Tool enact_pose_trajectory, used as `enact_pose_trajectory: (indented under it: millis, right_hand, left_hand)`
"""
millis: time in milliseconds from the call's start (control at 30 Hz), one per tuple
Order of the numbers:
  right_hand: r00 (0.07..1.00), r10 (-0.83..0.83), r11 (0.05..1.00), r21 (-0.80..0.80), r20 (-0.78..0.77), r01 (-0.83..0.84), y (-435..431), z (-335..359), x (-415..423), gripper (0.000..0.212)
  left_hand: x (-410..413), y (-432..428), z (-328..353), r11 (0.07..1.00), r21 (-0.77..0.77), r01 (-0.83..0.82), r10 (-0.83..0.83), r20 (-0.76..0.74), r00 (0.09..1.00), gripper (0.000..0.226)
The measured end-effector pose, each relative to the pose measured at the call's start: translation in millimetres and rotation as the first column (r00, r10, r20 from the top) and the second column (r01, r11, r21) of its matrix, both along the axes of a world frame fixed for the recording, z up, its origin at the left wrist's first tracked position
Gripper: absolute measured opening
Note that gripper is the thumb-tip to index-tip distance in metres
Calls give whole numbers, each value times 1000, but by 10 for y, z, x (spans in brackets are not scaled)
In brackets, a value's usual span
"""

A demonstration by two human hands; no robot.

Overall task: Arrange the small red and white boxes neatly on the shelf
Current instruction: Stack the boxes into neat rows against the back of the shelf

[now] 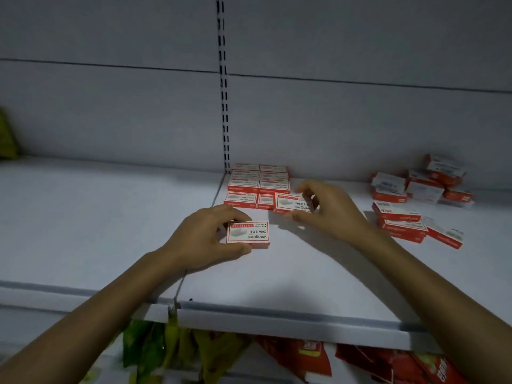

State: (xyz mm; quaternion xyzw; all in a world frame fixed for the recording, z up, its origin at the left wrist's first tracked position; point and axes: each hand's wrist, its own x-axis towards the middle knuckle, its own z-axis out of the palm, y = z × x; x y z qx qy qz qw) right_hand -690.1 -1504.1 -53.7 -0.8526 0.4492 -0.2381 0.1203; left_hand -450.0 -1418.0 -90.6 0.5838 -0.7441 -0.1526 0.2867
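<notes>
On the white shelf [277, 273], my left hand [199, 239] pinches a small red and white box [250, 234] between thumb and fingers at its left end. My right hand [329, 209] holds a second box [291, 203] by its right end, beside the front row of a neat group of boxes [259, 181] set against the back wall. A loose, untidy pile of the same boxes [418, 200] lies at the right.
A slotted upright [224, 106] runs down the grey back panel [110, 106]. Below the shelf's front lip [277, 320] hang green packets [155, 353] and red packets [304, 358]. A yellow-green item [7, 137] sits at the far left.
</notes>
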Motion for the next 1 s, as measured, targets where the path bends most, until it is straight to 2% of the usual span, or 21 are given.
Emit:
enact_pose_trajectory:
  millis: [167,333,533,633,733,833,1000]
  right_hand:
    - [995,-73,997,-13,-72,73,-281,-112,484,36]
    - [984,-174,985,-21,-40,174,-293,-241,567,42]
    - [956,-228,974,-55,-183,222,-238,-176,499,36]
    - [933,-269,956,-180,-239,230,-186,-166,503,30]
    - [894,-297,935,-294,-336,200,-172,-165,529,25]
    - [874,-298,936,-297,-383,189,-192,-172,523,25]
    - [880,-304,937,-284,-365,205,-204,-193,530,26]
  left_hand:
    - [350,-45,14,999,-16,-33,33,-35,999,47]
    - [488,-262,52,998,-44,-35,35,-16,999,51]
    - [444,-683,124,982,-190,-4,35,164,986,39]
    - [493,-917,72,979,-202,29,18,228,974,44]
    - [548,-1053,40,984,-164,62,-24,224,974,45]
    - [596,-1099,30,988,-128,92,-66,195,979,43]
    - [585,-1098,8,985,-113,128,-113,131,985,37]
